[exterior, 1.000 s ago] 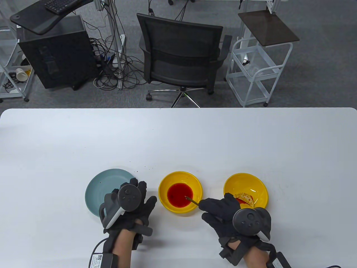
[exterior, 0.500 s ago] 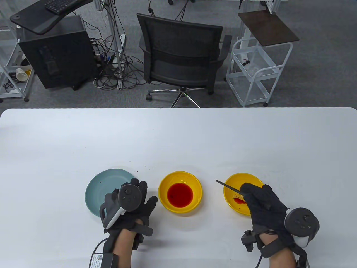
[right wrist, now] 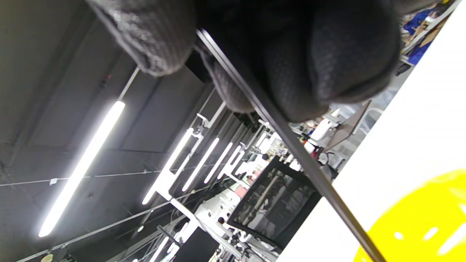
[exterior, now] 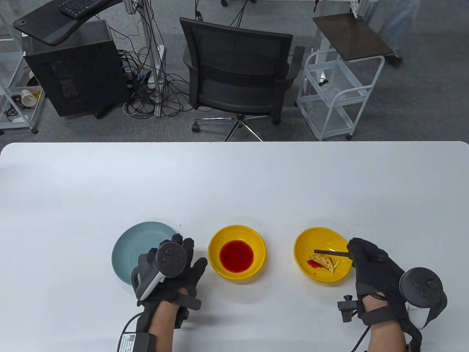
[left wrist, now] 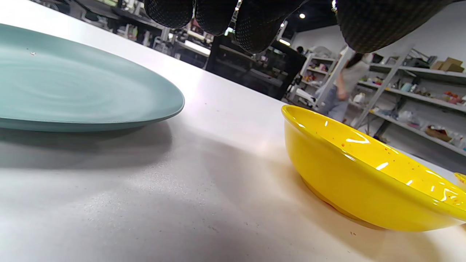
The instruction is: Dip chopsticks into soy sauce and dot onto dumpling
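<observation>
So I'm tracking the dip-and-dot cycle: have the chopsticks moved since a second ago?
Yes. The chopsticks moved right, from the soy sauce bowl to over the dumpling.

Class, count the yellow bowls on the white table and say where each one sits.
2. The sauce bowl sits mid-table beside the blue plate; the dumpling bowl sits to its right.

Glossy yellow bowl, matt teal plate, knit-cloth gloved hand

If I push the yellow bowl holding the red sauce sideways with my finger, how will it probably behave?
The glossy yellow sauce bowl would probably slide easily, since it stands on the smooth white table. Its base looks narrower than its rim in the left wrist view, so a push high on the wall might tip it slightly. The shallow red sauce would likely slosh.
</observation>
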